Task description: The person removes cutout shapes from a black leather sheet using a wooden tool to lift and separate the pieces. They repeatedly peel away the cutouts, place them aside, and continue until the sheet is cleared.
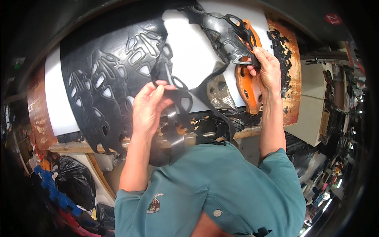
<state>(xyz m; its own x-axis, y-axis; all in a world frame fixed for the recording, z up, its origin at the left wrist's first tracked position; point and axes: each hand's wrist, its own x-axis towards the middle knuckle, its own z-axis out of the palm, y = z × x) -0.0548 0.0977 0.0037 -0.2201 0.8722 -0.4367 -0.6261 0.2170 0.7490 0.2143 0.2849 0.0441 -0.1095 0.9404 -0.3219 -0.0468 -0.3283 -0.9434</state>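
Observation:
A large black sheet (106, 41) with embossed shapes and cut-out holes covers the left of a white board (193, 51). My left hand (147, 106) pinches a thin black strip (185, 102) full of holes, hanging at the sheet's right side. Raised at the upper right, my right hand (268, 71) grips the lower end of a black embossed piece (225, 33) with open slots. Under and beside that piece lies an orange slotted form (246, 93). A grey-brown shiny piece (221, 94) rests left of the orange form, nearer the front edge.
Black scraps (280, 53) lie along the worn brown right end of the table (294, 67). A wooden rail (185, 140) runs along the front edge, with more scraps behind it. Black plastic bags (75, 179) stand low on the left. A pale cabinet (306, 110) stands at right.

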